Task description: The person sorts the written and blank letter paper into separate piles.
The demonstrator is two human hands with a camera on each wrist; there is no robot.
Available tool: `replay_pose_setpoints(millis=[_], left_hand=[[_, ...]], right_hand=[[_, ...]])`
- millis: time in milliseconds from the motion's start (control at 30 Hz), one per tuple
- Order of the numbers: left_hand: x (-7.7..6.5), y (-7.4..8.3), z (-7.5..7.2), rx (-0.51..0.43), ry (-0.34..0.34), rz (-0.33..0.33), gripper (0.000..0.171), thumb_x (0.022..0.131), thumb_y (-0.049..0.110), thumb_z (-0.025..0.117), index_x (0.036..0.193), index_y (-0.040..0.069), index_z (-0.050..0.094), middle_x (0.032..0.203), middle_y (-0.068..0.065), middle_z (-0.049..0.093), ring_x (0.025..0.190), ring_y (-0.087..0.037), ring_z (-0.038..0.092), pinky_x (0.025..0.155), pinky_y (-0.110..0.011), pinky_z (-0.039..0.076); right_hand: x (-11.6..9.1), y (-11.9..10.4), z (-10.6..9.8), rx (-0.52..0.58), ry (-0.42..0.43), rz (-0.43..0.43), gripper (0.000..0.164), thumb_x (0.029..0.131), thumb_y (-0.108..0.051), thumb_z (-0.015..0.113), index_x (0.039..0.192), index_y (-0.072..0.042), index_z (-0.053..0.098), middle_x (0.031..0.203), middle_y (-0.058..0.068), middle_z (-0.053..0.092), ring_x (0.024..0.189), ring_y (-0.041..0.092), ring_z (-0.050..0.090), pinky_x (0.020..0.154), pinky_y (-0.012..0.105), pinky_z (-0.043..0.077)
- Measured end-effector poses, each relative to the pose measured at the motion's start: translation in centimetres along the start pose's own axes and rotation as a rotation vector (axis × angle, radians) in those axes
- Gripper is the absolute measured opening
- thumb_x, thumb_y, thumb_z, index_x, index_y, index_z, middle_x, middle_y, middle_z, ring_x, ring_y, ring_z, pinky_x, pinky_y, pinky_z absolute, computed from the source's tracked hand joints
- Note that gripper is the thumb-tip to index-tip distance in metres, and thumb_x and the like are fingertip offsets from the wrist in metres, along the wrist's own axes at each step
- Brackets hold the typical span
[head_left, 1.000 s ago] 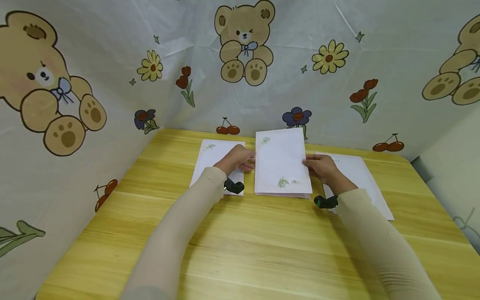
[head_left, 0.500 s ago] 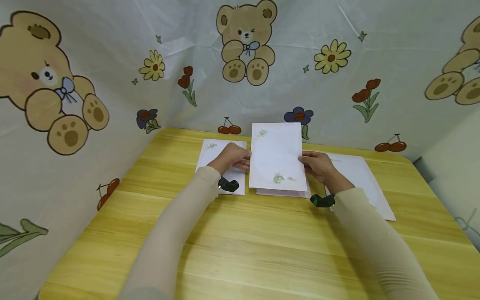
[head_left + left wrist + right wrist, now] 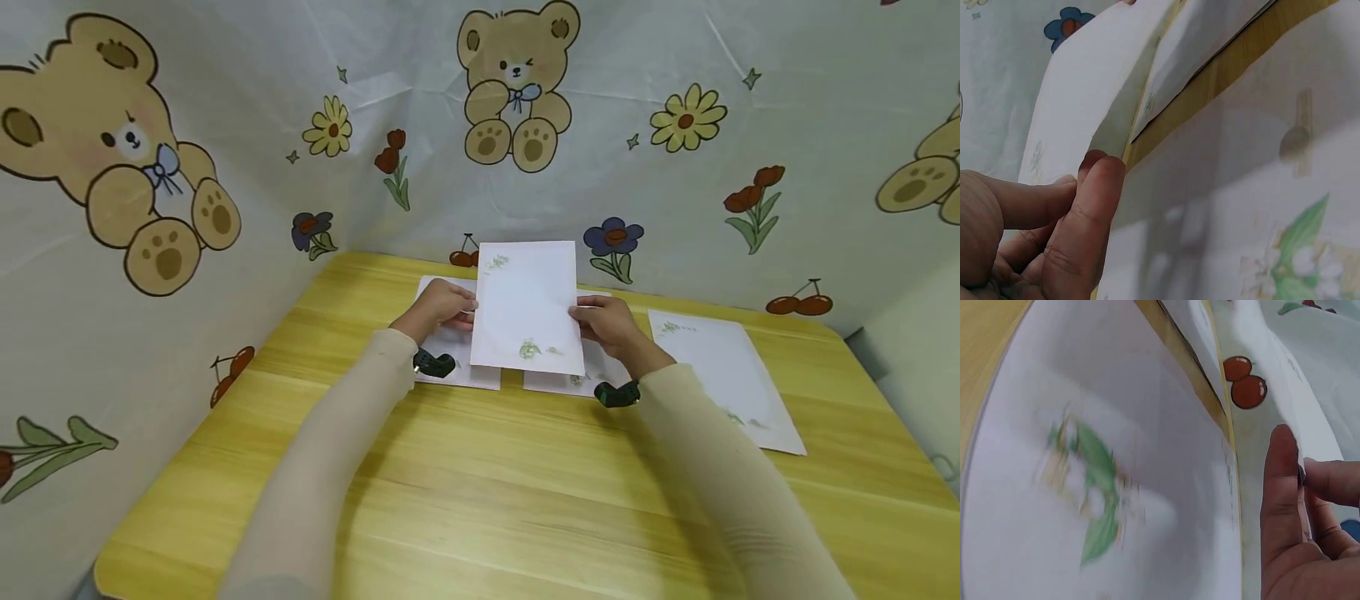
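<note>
My left hand (image 3: 442, 308) and right hand (image 3: 609, 323) hold a white sheet of paper (image 3: 527, 308) by its two side edges, raised over the table. Small green floral prints mark its upper left corner and lower right part. In the left wrist view, the left thumb and fingers pinch the edge of the sheet (image 3: 1079, 87). The right thumb and fingers (image 3: 1282, 481) pinch the opposite edge in the right wrist view. Below lie a left paper pile (image 3: 480, 377) and a middle paper pile (image 3: 551, 382), both partly hidden by the held sheet and hands.
A third paper pile (image 3: 727, 367) with the same green prints lies at the right, slightly turned. All rest near the back of the yellow wood-grain table (image 3: 495, 483). A white cloth (image 3: 420, 75) printed with bears and flowers hangs behind and to the left.
The sheet has been lifted off the middle pile and carried left by both hands, toward the left pile. More of the middle pile now shows. The view has shifted slightly.
</note>
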State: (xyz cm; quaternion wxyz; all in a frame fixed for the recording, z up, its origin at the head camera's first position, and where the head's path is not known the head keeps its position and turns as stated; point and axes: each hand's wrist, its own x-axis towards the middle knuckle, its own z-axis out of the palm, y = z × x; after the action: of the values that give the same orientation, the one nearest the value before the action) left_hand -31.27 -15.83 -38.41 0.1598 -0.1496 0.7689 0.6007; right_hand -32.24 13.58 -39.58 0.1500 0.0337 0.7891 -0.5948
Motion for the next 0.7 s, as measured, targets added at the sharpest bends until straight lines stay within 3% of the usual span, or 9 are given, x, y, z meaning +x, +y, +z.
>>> replay_pose_setpoints(millis=[267, 400, 533, 700], left_hand=[[-0.3, -0.8, -3.5, 0.016, 0.086, -0.024, 0.032, 0.094, 0.011, 0.067, 0.125, 0.007, 0.066, 0.101, -0.01, 0.067, 0.066, -0.012, 0.067, 0.067, -0.028, 0.063], [-0.6, -1.3, -5.1, 0.021, 0.115, -0.032, 0.031, 0.094, 0.01, 0.066, 0.125, 0.007, 0.066, 0.101, -0.009, 0.066, 0.066, -0.012, 0.066, 0.064, -0.026, 0.062], [-1.0, -1.8, -6.5, 0.058, 0.129, -0.035, 0.03, 0.095, 0.011, 0.065, 0.124, 0.007, 0.066, 0.097, -0.008, 0.065, 0.066, -0.012, 0.064, 0.064, -0.023, 0.061], [-1.5, -2.4, -7.7, 0.087, 0.137, -0.032, 0.03, 0.095, 0.011, 0.064, 0.124, 0.005, 0.065, 0.097, -0.009, 0.063, 0.068, -0.013, 0.062, 0.067, -0.025, 0.062]], right_hand=[[1.0, -1.2, 3.9, -0.015, -0.031, 0.008, 0.042, 0.097, -0.013, 0.061, 0.136, 0.0, 0.051, 0.091, 0.003, 0.057, 0.069, 0.007, 0.057, 0.062, 0.017, 0.057], [1.3, -1.7, 5.7, -0.058, -0.053, 0.015, 0.04, 0.096, -0.012, 0.062, 0.133, 0.0, 0.052, 0.097, 0.006, 0.059, 0.075, 0.009, 0.059, 0.069, 0.023, 0.061], [1.5, -2.0, 7.2, -0.11, -0.069, 0.017, 0.036, 0.096, -0.013, 0.063, 0.128, 0.0, 0.054, 0.103, 0.011, 0.061, 0.078, 0.012, 0.063, 0.077, 0.031, 0.063], [1.8, -2.0, 8.5, -0.146, -0.108, 0.002, 0.03, 0.096, -0.012, 0.063, 0.121, 0.002, 0.055, 0.094, 0.01, 0.064, 0.071, 0.013, 0.066, 0.071, 0.03, 0.063]])
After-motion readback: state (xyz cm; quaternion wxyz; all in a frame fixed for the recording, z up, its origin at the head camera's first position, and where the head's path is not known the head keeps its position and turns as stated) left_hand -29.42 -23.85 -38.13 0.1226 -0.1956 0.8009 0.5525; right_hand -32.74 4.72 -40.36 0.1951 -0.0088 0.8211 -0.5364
